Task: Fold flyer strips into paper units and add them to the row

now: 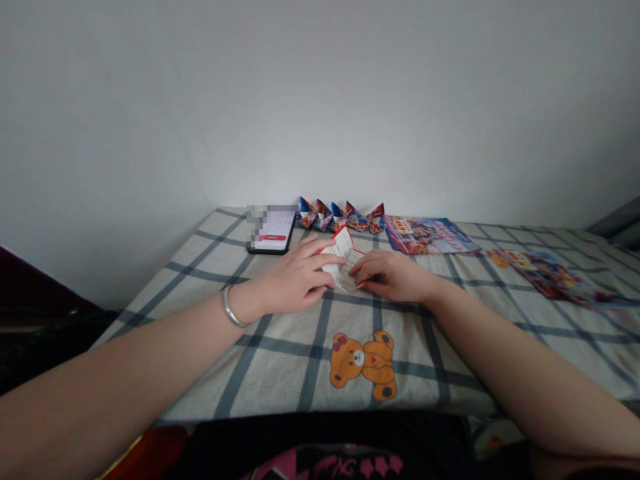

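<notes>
A small sheet of paper [343,250], printed with text on its white side and red along its edges, stands creased and partly folded between my hands. My left hand [300,273], with a silver bangle at the wrist, holds the sheet's left part with its fingers reaching across the white side. At the lower right edge, my right hand [393,275] pinches the paper between thumb and bent fingers. Just behind it stands a row of several folded glossy paper pieces [343,216] with pointed tips.
A smartphone [273,230] with a lit screen lies behind my left hand. One colourful printed leaflet [433,235] lies at the back right, another leaflet [560,277] farther right. A checked cloth [270,380] with a bear print covers the surface, which meets a wall [350,100].
</notes>
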Tool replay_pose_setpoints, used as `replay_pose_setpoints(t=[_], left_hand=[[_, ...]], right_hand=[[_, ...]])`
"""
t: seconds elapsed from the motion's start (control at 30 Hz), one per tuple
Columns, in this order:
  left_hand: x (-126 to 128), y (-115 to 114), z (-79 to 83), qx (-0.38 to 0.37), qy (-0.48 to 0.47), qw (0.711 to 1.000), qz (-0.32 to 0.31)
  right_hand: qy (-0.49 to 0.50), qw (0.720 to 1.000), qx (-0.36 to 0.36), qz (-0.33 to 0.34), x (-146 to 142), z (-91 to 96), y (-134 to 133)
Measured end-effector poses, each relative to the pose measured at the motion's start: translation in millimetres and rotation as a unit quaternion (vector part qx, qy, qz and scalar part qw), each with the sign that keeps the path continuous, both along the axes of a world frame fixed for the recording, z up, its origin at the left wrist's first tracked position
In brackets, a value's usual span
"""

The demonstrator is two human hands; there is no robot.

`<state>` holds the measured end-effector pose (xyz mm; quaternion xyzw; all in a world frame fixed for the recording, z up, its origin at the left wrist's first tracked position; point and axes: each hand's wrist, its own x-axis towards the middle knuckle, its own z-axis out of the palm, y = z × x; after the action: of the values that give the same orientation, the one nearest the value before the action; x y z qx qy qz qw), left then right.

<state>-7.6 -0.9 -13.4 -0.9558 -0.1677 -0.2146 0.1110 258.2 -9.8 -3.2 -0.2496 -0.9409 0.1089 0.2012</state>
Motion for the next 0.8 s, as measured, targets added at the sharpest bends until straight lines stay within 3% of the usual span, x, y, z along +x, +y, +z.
replay_pose_setpoints(t=[0.63,0.8], left_hand=[[0.6,-0.1,0.5,0.018,-0.004,1.000,-0.025],[1.5,-1.5,2.4,0.020,0.009,0.999,-0.040]], right_hand=[[-0.020,0.999,-0.037,-0.023,-0.9,9.0,-3.7],[-0.017,0.996,-0.045,-0.073,-4.3,5.2,-2.6]])
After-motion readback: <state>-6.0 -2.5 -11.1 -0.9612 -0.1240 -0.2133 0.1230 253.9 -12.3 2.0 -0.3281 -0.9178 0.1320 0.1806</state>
